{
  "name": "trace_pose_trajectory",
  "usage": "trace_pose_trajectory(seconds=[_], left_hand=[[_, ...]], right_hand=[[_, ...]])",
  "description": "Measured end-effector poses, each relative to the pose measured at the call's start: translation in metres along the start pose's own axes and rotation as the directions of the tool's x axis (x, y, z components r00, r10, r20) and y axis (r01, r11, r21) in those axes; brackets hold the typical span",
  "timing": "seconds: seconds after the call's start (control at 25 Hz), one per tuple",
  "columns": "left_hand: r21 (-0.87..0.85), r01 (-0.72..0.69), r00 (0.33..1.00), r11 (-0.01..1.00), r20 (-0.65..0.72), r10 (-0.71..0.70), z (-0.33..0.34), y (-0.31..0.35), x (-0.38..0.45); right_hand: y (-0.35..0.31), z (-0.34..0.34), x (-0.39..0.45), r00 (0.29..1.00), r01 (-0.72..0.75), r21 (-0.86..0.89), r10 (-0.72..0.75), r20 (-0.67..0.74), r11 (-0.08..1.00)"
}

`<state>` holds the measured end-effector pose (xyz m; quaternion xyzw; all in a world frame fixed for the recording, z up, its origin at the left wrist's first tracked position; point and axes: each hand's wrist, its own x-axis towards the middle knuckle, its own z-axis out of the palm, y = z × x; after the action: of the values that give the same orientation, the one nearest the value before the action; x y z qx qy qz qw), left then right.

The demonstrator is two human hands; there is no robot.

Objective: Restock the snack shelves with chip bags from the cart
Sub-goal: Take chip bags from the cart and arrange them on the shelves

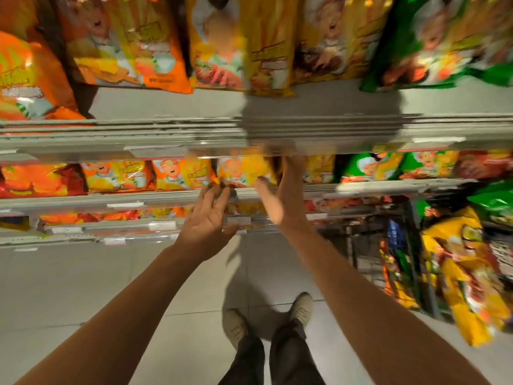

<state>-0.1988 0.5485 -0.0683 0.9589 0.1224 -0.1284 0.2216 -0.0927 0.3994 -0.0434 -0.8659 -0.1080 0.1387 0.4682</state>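
Yellow bag (244, 170) between outstretched hands (280, 195)

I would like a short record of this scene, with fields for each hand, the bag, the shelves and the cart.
left hand: open, fingers spread, at the second shelf's edge below the bag
right hand: open, flat against the yellow chip bag
bag: on the second shelf, image blurred
top shelf: orange, yellow and green bags
cart: at the right, holds more bags

Person, head-camera view: bare forearms with no sleeves showing, dark trousers (280, 359), and beige lace-up shoes (301, 308) with pale soles; both hands uncovered.
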Motion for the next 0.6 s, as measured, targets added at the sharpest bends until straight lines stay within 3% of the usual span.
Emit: trace_pose_trajectory(seconds=[0.04,0.16,0.32,0.44,0.6], left_hand=[[-0.026,-0.064,0.998,0.998,-0.002,0.064,-0.001,0.017,0.000],[-0.119,-0.241,0.970,0.963,-0.016,0.241,0.003,0.081,0.011],[-0.105,-0.411,0.910,0.905,0.013,0.415,0.019,0.199,0.030],[-0.037,-0.508,0.857,0.860,0.072,0.510,0.037,0.272,0.050],[0.015,-0.549,0.825,0.836,0.175,0.538,0.073,0.357,0.088]], right_hand=[[0.013,-0.014,-0.025,1.000,0.011,-0.020,-0.011,0.001,1.000],[0.054,-0.081,-0.089,0.988,-0.154,-0.101,0.150,-0.040,0.983],[0.112,-0.201,-0.150,0.913,-0.366,-0.182,0.315,-0.258,0.913],[0.156,-0.279,-0.180,0.807,-0.473,-0.063,0.404,-0.431,0.879],[0.220,-0.353,-0.197,0.646,-0.520,0.279,0.586,-0.489,0.807]])
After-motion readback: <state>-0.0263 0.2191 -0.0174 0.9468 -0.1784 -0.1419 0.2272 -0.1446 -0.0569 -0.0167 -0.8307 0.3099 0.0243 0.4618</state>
